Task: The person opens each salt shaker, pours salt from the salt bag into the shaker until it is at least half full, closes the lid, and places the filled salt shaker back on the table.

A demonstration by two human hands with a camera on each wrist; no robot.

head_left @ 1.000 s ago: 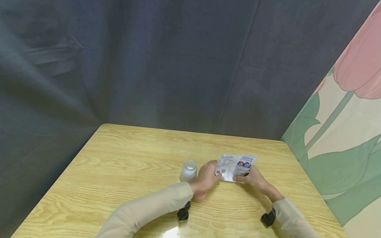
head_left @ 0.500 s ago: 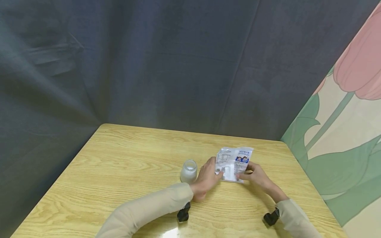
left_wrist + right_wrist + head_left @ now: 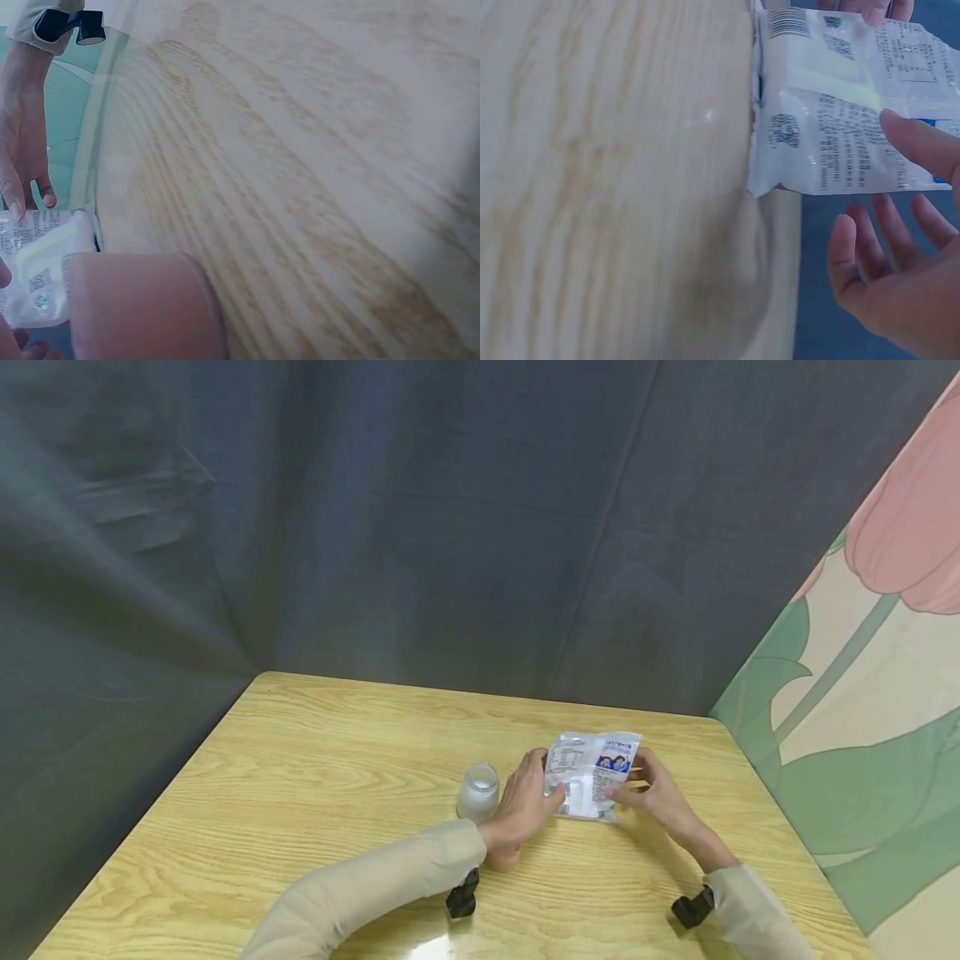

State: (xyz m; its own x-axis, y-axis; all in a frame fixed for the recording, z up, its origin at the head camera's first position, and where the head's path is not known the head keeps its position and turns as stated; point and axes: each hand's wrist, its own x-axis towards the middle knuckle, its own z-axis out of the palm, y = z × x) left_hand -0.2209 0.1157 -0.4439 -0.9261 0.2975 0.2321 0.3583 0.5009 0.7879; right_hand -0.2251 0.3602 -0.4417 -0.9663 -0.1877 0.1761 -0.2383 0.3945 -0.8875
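A white printed plastic packet (image 3: 585,770) stands roughly upright on the table, with small text, a barcode and a blue picture near its upper right. My left hand (image 3: 523,806) grips its left side, thumb in front and fingers behind. At the right side, my right hand (image 3: 660,797) has its thumb over the packet's face. In the right wrist view the other fingers (image 3: 889,240) are spread loosely, apart from the packet (image 3: 840,142). A dark narrow gap shows along the packet's lower edge there. A small glass jar (image 3: 477,792), whitish inside, stands just left of my left hand.
The wood-grain table (image 3: 300,777) reaches back to a dark curtain (image 3: 450,568). A wall with a painted tulip (image 3: 907,552) rises at the right. Black wrist cameras (image 3: 461,897) hang under both wrists.
The packet has been turned more upright, so its printed face shows more fully. My right hand has shifted right and loosened its fingers. My left hand has stayed nearly in place.
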